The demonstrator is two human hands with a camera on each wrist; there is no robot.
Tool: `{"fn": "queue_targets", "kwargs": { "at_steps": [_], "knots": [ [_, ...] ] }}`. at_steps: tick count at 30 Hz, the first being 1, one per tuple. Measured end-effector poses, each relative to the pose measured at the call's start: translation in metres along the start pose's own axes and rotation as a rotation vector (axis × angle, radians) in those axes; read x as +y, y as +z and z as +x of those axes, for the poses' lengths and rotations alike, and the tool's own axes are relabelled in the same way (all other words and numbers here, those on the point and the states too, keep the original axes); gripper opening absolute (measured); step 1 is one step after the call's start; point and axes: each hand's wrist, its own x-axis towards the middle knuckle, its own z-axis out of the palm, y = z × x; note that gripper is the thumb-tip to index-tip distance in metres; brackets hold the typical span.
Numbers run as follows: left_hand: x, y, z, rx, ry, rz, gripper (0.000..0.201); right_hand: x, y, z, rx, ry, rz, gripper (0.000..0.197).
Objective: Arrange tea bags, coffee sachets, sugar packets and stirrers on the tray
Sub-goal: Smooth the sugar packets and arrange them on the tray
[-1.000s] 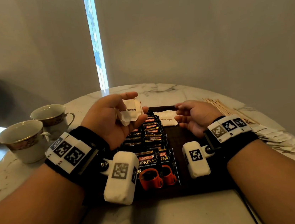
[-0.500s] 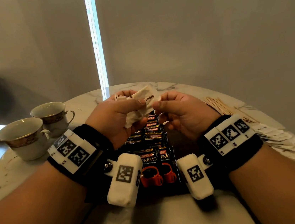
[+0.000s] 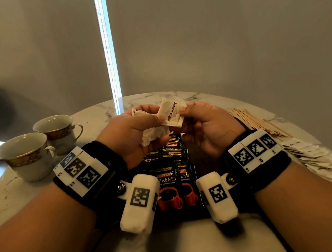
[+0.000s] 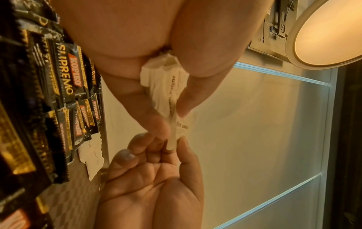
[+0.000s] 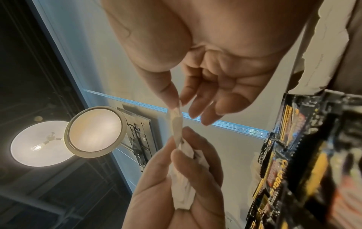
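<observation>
Head view: above the dark tray (image 3: 199,161) of Kopiko coffee sachets (image 3: 170,156), the left hand (image 3: 128,134) clutches a bunch of sugar packets (image 3: 151,134), while the right hand (image 3: 207,129) pinches one brown sugar packet (image 3: 172,112).

Left wrist view: left fingers (image 4: 154,120) curl around the bunch.

Right wrist view: right fingers (image 5: 188,93) pinch the packet's edge.
</observation>
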Motion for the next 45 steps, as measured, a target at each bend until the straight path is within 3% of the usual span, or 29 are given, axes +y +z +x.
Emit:
{"fn": "queue_targets", "kwargs": {
  "at_steps": [4,9,12,15,20,25,30,39,42,45],
  "knots": [
    [0.002,0.0,0.0,0.006,-0.019,-0.006,0.018,0.0,-0.001,0.005,0.05,-0.012,0.112,0.01],
    [0.005,-0.001,-0.003,-0.033,-0.039,0.038,0.042,-0.001,0.0,0.005,0.082,-0.047,0.133,0.007],
    [0.004,0.001,-0.004,-0.065,-0.024,0.072,0.038,0.0,0.003,0.001,-0.003,-0.049,0.124,0.003],
    [0.004,0.003,-0.006,-0.103,-0.026,0.09,0.03,0.002,0.007,-0.003,-0.047,-0.041,0.086,0.024],
    [0.002,0.002,-0.005,-0.067,0.014,0.148,0.025,0.0,0.009,-0.007,-0.085,-0.048,0.096,0.023],
    [0.003,0.001,-0.003,-0.024,0.038,0.129,0.022,0.002,0.007,-0.005,0.004,-0.079,0.026,0.053],
    [0.004,0.0,-0.002,0.0,0.018,0.133,0.01,0.004,0.004,-0.002,0.019,-0.079,-0.029,0.023],
    [0.006,0.0,-0.001,0.013,0.016,0.145,0.01,0.003,0.004,0.001,0.015,-0.031,-0.06,0.063],
    [0.005,0.0,-0.001,0.025,0.017,0.151,0.01,0.003,0.004,0.001,0.009,-0.033,-0.103,0.056],
    [0.004,-0.001,0.0,0.043,0.023,0.149,0.009,0.001,0.002,-0.004,-0.051,-0.015,-0.16,0.031]
  ]
}}
